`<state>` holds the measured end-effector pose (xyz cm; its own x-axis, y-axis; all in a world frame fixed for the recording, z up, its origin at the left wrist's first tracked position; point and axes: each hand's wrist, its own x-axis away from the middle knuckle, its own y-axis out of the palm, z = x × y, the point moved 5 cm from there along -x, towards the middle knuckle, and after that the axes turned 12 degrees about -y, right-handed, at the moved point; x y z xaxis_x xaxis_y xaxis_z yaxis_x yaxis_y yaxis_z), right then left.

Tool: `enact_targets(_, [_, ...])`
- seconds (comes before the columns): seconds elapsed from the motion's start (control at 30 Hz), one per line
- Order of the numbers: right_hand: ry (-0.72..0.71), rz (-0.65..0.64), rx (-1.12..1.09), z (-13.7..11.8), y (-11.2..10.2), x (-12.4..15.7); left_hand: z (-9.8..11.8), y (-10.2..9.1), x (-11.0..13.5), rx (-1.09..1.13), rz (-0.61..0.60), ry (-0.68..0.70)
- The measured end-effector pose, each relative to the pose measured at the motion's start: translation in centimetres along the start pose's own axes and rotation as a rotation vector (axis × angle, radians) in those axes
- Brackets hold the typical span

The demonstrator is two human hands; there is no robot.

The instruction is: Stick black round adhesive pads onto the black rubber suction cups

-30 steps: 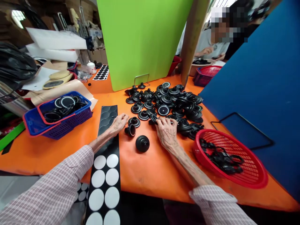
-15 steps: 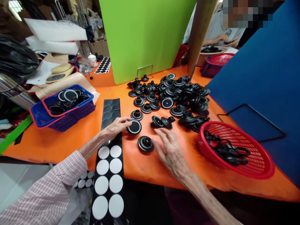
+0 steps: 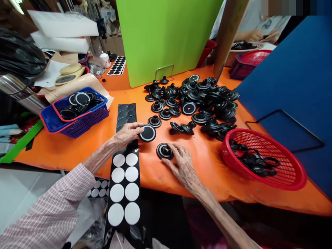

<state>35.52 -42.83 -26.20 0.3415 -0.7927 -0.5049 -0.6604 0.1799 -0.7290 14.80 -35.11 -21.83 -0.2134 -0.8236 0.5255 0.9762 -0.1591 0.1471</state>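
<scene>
My left hand [image 3: 127, 135] has its fingertips on the rim of a black rubber suction cup [image 3: 147, 133], which lies base up and shows a white ring. Below that hand runs a black strip with white adhesive discs [image 3: 124, 183]. My right hand [image 3: 183, 166] stands spread, its fingers touching a black ribbed suction cup [image 3: 165, 151]. Farther on lies a heap of similar black cups [image 3: 199, 97], and a loose pair [image 3: 181, 128] sits between it and my hands.
A red round basket [image 3: 261, 159] holds black parts at the right, and a blue basket [image 3: 75, 110] holds ringed cups at the left. Green and blue panels [image 3: 168, 38] [image 3: 285, 86] and a wooden post [image 3: 228, 34] stand behind. A co-worker [image 3: 259, 27] works beyond them.
My right hand has moved left from the open table to the ribbed cup. The ringed cup has shifted slightly toward my left hand. The whole view has tilted and drifted.
</scene>
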Motion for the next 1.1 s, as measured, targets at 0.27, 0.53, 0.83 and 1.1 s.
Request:
enact_targets(0.27, [0.634,0.194,-0.830,1.3,-0.5,-1.5,-1.7,-0.5,1.6,0.083,0.065,-0.083])
enact_targets(0.53, [0.634,0.194,-0.745,1.6,-1.2,-1.2,-2.5,0.1,2.4,0.089,0.042,-0.108])
enact_targets(0.83, [0.316,0.301,-0.095,4.4,-4.2,-3.9,-1.8,-2.5,4.5,-0.009,0.121,-0.041])
enact_targets(1.1, [0.498,0.328,-0.373,9.8,-3.9,-4.7,6.0,-8.1,7.4,-0.134,0.606,0.323])
